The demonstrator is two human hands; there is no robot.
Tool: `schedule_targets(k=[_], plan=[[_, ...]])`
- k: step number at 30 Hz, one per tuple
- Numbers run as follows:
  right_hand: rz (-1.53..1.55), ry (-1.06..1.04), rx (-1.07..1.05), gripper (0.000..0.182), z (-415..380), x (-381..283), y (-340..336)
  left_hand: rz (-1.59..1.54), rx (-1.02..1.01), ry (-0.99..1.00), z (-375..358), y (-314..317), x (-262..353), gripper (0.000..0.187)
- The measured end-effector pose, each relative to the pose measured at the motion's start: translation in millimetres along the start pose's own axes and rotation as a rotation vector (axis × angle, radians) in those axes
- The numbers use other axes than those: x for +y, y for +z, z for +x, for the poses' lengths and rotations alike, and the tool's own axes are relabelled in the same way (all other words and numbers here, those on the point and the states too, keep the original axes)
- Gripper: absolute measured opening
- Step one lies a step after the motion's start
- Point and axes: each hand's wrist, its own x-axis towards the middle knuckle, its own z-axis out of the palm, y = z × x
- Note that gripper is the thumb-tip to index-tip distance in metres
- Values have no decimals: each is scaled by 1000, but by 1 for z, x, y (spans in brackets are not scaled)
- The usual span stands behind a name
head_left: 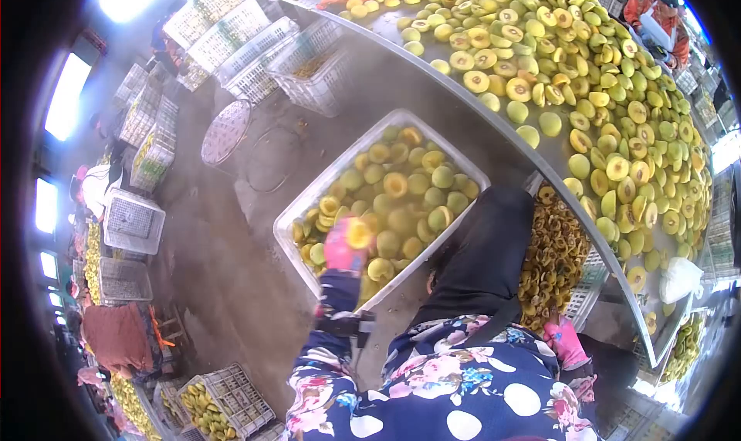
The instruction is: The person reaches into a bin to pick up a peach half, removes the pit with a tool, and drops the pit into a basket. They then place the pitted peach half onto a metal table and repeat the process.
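Observation:
My left hand [344, 245], in a pink glove, is over the near-left side of a white crate [305, 201]. Its fingers are closed on a peach half [358, 233] with the yellow cut side showing. Green-yellow peaches [395, 183], many of them halved, fill the crate. My right hand [567, 344], also gloved in pink, is low beside my right leg, at the near end of a heap of brown pitted pieces [550, 259]. Its fingers look curled, and whatever they may hold is too small to make out.
A metal-edged table [494, 120] heaped with halved peaches runs along the right. Stacked white crates [224, 32] stand at the back left, with a round perforated lid [226, 132] on the floor. Co-workers [660, 24] are at the far right and along the left.

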Motion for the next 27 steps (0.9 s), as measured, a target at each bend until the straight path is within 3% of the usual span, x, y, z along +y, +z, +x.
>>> schedule_targets(k=[1,3,6,9,11,12,13,15,16,17,19,21,22,23,24,27], plan=[[-35,-23,-21,12,6,8,-2,-80,109,-136,-5,-17,-20,39],[-50,-41,-5,12,11,12,-1,-1058,432,-839,-1,-33,-86,40],[-79,-63,19,15,12,9,3,-368,744,-460,3,-33,-128,47],[-173,-60,-34,16,11,4,7,566,3,-598,-18,-19,-176,62],[-137,-129,-50,19,5,13,4,647,-176,-755,-12,-10,-173,72],[-113,-160,-99,20,-5,7,3,537,-233,-819,1,-22,-140,79],[10,36,-5,21,-8,-1,7,484,-296,-814,4,-22,-154,78],[88,46,-4,20,-3,10,2,690,-399,-707,14,-18,-181,73],[97,51,31,20,-6,5,3,768,-280,-513,30,-11,-174,58],[144,51,45,19,-7,4,4,618,-225,-490,49,1,-170,53],[228,57,51,19,-8,4,3,327,-128,-463,99,7,-90,43],[239,76,69,21,-10,1,5,152,-43,88,143,26,-13,28],[220,76,64,21,-8,2,4,-86,-77,80,164,43,23,27],[199,75,56,22,-5,3,1,-33,-93,525,184,46,77,25],[266,99,39,26,-3,4,0,-454,-280,73,197,75,111,24],[359,79,72,28,-19,-7,-5,-35,-206,494,214,129,217,29]])
